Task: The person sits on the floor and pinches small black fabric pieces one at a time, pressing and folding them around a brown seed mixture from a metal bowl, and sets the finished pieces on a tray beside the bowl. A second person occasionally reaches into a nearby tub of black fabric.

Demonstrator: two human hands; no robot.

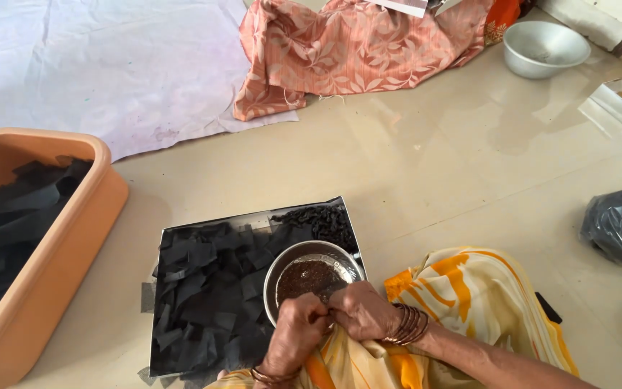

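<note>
Both hands meet at the near rim of the bowl (311, 277) of brown grains: left hand (298, 328) and right hand (360, 310) are pinched shut on something too small to tell. It looks like a filled piece being folded closed; next would likely call for a fresh black square (203, 295) from the tray (253, 216).

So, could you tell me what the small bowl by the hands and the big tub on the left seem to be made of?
The small bowl looks like polished metal, probably steel: its rim is thin, silvery and reflective. It holds dark brown grains. The tub looks like matte orange plastic, with thick rounded walls and an even colour; fired clay cannot be ruled out.
</note>
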